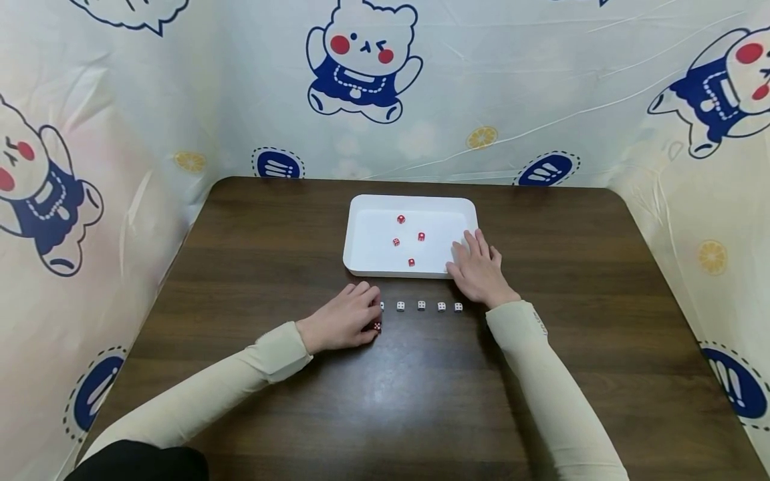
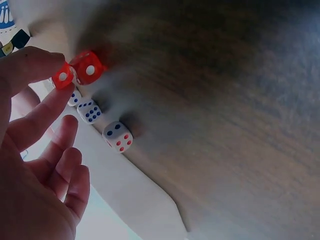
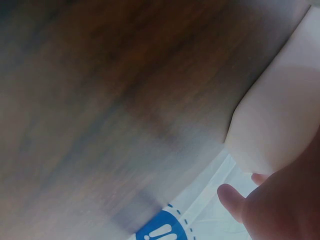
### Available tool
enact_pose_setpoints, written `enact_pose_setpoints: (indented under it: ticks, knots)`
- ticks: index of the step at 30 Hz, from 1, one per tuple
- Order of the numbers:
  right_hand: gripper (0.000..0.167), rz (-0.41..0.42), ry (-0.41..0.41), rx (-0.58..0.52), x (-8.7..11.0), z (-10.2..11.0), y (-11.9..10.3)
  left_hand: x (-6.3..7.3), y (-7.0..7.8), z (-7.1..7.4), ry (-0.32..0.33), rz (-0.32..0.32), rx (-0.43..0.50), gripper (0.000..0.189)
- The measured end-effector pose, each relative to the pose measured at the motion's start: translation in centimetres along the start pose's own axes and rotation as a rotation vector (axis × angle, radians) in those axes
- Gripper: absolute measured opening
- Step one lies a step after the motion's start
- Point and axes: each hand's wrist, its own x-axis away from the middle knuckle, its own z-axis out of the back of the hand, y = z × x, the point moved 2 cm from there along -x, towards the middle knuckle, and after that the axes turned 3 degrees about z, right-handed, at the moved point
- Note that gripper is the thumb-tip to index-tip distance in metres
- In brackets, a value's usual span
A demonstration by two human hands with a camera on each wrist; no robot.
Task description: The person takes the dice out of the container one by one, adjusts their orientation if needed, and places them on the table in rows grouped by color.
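My left hand (image 1: 344, 316) pinches a small red die (image 2: 62, 77) between thumb and finger, low over the table in front of the tray. Right beside it, in the left wrist view, is a second red die (image 2: 88, 69). Several white dice, one of them a white die (image 1: 421, 305), form a row to the right of this hand; the nearest is partly hidden by the fingers. My right hand (image 1: 479, 272) lies with spread fingers over the near right corner of a white tray (image 1: 355, 230). Inside the tray sit several red dice, among them a red die (image 1: 412, 262).
The tray stands toward the back of a dark wooden table (image 1: 265, 234). A printed curtain (image 1: 240, 80) with cartoon bears surrounds the table at the back and both sides. A black object (image 1: 138, 461) shows at the lower left edge.
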Motion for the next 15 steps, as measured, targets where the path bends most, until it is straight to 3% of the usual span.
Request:
enact_pose_setpoints:
  ticks: [15]
  knots:
    - [0.056,0.003,0.000,-0.006,-0.03,-0.07,0.10,0.19,0.21,-0.52,-0.023,0.006,-0.014,0.011]
